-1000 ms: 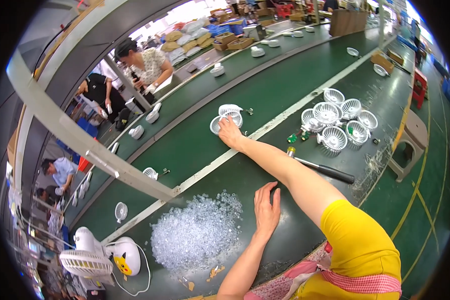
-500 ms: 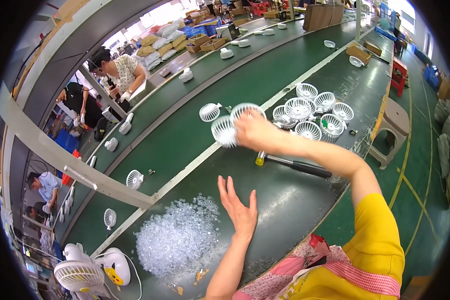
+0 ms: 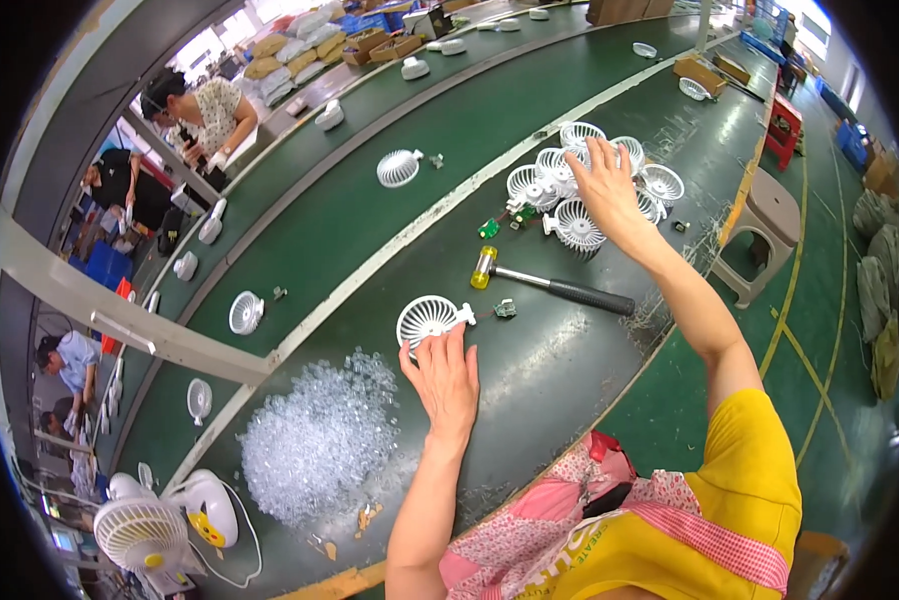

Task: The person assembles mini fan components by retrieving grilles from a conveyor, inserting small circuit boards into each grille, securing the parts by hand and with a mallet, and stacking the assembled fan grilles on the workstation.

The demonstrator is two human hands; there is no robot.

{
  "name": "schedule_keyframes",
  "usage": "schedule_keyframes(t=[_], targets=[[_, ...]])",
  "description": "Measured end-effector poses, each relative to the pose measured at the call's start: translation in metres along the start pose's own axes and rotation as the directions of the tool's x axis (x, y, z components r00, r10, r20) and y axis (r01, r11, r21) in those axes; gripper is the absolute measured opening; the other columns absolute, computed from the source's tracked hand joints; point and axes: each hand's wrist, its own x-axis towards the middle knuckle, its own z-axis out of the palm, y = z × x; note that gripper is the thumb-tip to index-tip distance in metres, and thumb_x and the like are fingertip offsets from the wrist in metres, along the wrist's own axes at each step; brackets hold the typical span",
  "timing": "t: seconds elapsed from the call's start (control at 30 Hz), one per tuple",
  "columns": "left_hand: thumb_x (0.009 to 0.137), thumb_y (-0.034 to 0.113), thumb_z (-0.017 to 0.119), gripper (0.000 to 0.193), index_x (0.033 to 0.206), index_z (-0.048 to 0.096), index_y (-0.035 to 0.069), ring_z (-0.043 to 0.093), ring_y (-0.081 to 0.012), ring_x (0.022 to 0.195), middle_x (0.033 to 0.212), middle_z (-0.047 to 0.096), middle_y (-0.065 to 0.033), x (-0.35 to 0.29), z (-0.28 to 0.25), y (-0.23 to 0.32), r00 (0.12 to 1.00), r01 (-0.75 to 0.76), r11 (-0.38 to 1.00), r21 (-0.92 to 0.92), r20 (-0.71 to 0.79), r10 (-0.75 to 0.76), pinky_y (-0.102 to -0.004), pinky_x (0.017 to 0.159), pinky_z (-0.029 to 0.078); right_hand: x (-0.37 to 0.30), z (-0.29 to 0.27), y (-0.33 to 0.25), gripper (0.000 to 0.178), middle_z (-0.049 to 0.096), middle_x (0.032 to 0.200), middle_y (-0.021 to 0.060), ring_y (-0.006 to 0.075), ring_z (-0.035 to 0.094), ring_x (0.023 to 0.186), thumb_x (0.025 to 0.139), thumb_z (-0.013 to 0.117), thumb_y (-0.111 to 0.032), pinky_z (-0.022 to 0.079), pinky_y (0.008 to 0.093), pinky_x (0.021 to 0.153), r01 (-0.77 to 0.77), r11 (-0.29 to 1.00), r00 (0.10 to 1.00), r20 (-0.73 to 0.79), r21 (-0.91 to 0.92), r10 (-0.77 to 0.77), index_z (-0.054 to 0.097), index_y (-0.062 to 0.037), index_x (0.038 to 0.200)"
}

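Observation:
My left hand has its fingers closed over the near rim of a white fan housing, which lies on the dark bench. A small green circuit board hangs by a wire off the housing's neck. Farther right, my right hand reaches over a cluster of similar white fan housings, fingers stretched apart; whether the fingertips touch one is hidden. Between my hands lies a hammer with a yellow head and black grip. Beside my left hand is a heap of small clear plastic pieces.
A green conveyor belt runs beyond a pale rail, carrying more fan parts. A small white desk fan stands at the near left. A metal post crosses the left side. A stool stands right of the bench; co-workers sit across.
My right hand has moved from mid-bench to the cluster, letting go of white fan housings. One housing now lies under my left hand, which was free. The view has shifted slightly.

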Motion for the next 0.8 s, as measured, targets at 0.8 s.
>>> schedule_keyframes(t=[0.8], targets=[[0.071,0.002,0.076,0.032,0.1,0.071,0.013,0.06,-0.0177,0.086,0.086,0.063,-0.0001,-0.007,-0.021,-0.023,0.952,-0.037,0.983,-0.182,-0.304,-0.021,-0.0372,0.087,0.037,-0.072,-0.098,-0.151,0.016,0.069,0.084,0.0175,0.0309,0.067,0.075,0.091,0.065,-0.012,0.05,0.0379,0.064,-0.183,0.053,0.916,0.19,0.982,-0.354,0.063,0.0014,0.1]])
